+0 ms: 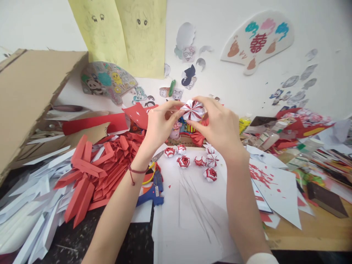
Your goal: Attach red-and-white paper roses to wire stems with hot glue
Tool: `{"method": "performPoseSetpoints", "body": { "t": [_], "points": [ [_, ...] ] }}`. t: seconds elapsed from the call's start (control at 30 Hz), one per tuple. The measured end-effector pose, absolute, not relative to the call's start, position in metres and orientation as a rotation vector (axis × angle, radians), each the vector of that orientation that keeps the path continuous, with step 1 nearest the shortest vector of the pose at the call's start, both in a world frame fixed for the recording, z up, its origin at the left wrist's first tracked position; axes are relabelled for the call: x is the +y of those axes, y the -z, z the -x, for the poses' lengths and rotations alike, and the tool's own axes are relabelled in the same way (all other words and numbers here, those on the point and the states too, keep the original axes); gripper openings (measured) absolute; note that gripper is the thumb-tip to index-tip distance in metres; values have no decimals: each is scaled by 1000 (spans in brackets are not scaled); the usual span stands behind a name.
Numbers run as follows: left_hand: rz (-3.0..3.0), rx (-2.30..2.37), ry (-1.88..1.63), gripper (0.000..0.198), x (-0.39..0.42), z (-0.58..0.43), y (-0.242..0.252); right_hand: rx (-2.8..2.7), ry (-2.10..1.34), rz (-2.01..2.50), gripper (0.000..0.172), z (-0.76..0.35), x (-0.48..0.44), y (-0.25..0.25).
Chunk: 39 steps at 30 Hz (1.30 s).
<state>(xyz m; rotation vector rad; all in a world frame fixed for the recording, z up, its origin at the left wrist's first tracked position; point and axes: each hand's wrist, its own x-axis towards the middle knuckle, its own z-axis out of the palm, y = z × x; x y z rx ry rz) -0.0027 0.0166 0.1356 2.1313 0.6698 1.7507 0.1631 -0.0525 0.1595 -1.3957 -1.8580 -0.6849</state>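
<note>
Both hands are raised above the far part of a white work sheet (176, 234). Between them is a round white-and-red folded paper flower (193, 110). My left hand (165, 119) pinches its left edge with thumb and index finger. My right hand (216, 119) grips the right side, index finger on top and thumb below. Beneath the hands, several small red-and-white paper flowers (183, 161) lie on the sheet. Thin wires (196, 205) are spread nearer to me. A blue glue gun (154, 190) rests beside my left forearm, close to scissors (157, 156).
Piles of folded red paper strips (110, 172) and white paper strips (35, 216) lie at the left, near a cardboard box (41, 80). At the right are paper scraps (277, 194), a dark block (327, 200), bottles (271, 137) and pens. Decorated fans and stickers hang on the wall.
</note>
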Motion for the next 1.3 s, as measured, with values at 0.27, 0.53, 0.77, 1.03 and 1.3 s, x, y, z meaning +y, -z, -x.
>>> {"method": "performPoseSetpoints", "body": {
  "t": [0.27,0.53,0.77,1.03,1.3],
  "points": [
    [-1746,451,-1780,19,20,2,-134,-1872,635,1328,49,-164,-54,-160],
    [-1823,540,-1842,17,16,10,-139,-1901,600,1344,53,-162,-57,-163],
    [-1751,525,-1812,24,24,16,-141,-1906,572,1325,52,-162,-56,-163],
    [-1728,479,-1736,41,10,30,-158,-1896,578,1325,50,-164,-54,-162],
    [-2074,639,-1447,20,1,49,-159,-1868,613,1343,49,-167,-55,-163]
  ]
}}
